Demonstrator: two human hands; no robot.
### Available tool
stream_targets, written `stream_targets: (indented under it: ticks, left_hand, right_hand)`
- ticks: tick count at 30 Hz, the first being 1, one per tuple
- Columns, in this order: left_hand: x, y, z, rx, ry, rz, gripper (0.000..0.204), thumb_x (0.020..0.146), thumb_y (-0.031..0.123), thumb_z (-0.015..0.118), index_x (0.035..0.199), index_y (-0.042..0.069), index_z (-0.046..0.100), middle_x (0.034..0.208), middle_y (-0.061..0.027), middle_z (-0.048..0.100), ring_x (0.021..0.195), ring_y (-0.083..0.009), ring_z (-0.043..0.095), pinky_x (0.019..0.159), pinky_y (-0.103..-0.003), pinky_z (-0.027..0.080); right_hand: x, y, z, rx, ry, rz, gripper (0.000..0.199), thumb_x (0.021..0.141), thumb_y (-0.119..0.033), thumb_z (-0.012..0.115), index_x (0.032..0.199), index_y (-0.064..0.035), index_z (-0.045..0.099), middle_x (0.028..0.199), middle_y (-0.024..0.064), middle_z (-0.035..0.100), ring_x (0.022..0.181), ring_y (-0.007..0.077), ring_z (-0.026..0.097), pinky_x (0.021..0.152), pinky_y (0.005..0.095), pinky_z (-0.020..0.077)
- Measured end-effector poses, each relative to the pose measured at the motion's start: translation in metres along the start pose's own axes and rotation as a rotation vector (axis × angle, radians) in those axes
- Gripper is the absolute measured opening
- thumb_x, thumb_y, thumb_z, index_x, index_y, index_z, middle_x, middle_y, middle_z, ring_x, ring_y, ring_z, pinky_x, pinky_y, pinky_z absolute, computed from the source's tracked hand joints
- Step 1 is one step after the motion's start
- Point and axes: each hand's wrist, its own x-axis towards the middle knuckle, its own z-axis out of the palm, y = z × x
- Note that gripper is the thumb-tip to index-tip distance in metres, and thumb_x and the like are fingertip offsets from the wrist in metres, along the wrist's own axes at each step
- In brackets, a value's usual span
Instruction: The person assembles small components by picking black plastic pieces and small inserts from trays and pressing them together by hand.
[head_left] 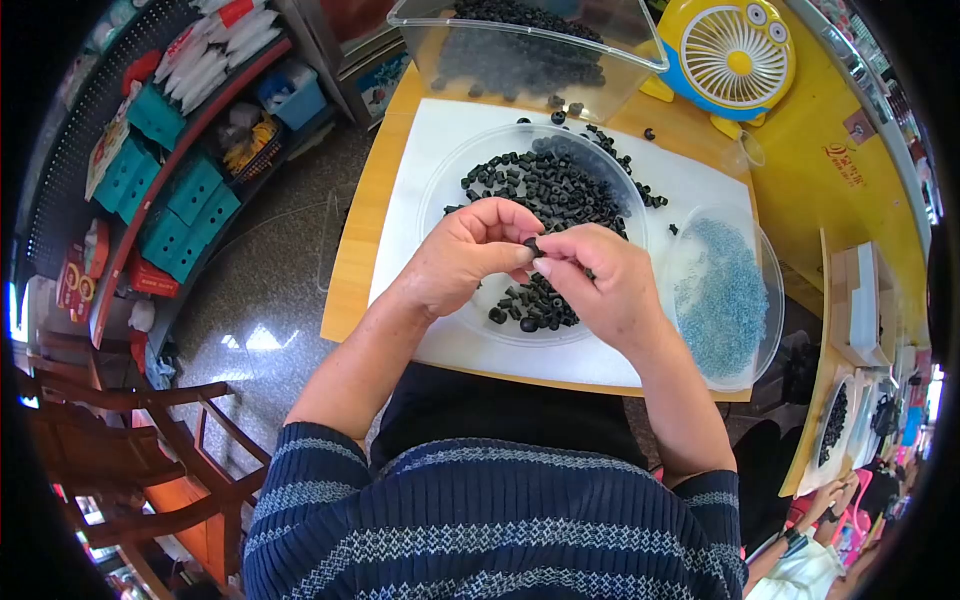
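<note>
Over a round clear plate (440, 165) strewn with short black tubular pieces (545, 185), my two hands meet at their fingertips. The thumb and fingers of my left hand (462, 250) are closed on a small black piece (531, 243). From the other side, my right hand (612, 285) pinches at the same piece with thumb and forefinger. Fingertips cover much of the piece, so its exact shape is hidden. Below my hands, more black pieces and a few rounder ones (528, 324) lie on the plate.
A clear plastic bin (425, 65) of black pieces stands at the far side. To the right sits a clear tray (765, 345) of pale blue bits. Loose black pieces dot the white sheet (400, 235). A yellow and blue fan (740, 62) stands back right; a wooden chair (160, 460) is left.
</note>
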Motion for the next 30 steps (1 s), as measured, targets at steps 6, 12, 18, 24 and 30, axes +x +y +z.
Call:
stream_targets:
  ticks: [6,12,18,24,30]
  left_hand:
    - [0.001,-0.002,0.001,-0.036,0.060,0.032,0.025,0.078,0.000,0.054,0.103,0.003,0.053,0.083,-0.0037,0.058,0.073,-0.0107,0.056,0.066,-0.024,0.048]
    - [0.003,-0.004,0.000,-0.059,0.113,0.056,0.014,0.082,0.003,0.052,0.096,0.003,0.053,0.083,-0.0051,0.056,0.070,-0.0119,0.056,0.065,-0.026,0.050]
    - [0.002,-0.008,-0.002,-0.089,0.196,0.171,0.010,0.081,0.002,0.053,0.090,0.003,0.050,0.083,-0.0066,0.056,0.070,-0.0123,0.056,0.063,-0.027,0.051]
    - [0.003,-0.006,0.002,-0.106,0.252,0.204,0.014,0.081,0.001,0.053,0.094,0.003,0.050,0.083,-0.0063,0.057,0.070,-0.0126,0.056,0.065,-0.026,0.050]
    - [0.001,-0.007,0.002,-0.126,0.234,0.172,0.013,0.081,0.000,0.052,0.093,0.002,0.051,0.085,-0.0061,0.057,0.073,-0.0130,0.057,0.066,-0.026,0.050]
  right_hand:
    - [-0.007,0.018,-0.015,0.124,0.110,0.147,0.015,0.076,-0.005,0.058,0.090,-0.0017,0.060,0.074,0.0065,0.060,0.065,0.0128,0.056,0.060,0.0241,0.0447]
    - [-0.013,0.030,-0.030,0.071,0.063,0.257,0.015,0.079,-0.003,0.055,0.092,-0.0013,0.060,0.074,0.0008,0.059,0.068,0.0057,0.053,0.061,0.0189,0.0429]
    - [-0.006,0.032,-0.011,-0.073,-0.077,0.040,0.012,0.075,-0.006,0.056,0.086,-0.0022,0.060,0.075,0.0076,0.059,0.069,0.0188,0.057,0.061,0.0273,0.0453]
    - [0.006,0.027,0.025,-0.496,-0.342,-0.081,0.017,0.073,-0.011,0.054,0.090,-0.0072,0.058,0.081,0.0092,0.053,0.075,0.0277,0.054,0.063,0.0374,0.0459]
    - [0.011,0.029,0.028,-0.472,-0.292,-0.014,0.012,0.073,-0.009,0.052,0.081,-0.0016,0.056,0.079,0.0122,0.055,0.078,0.0271,0.056,0.064,0.0364,0.0473]
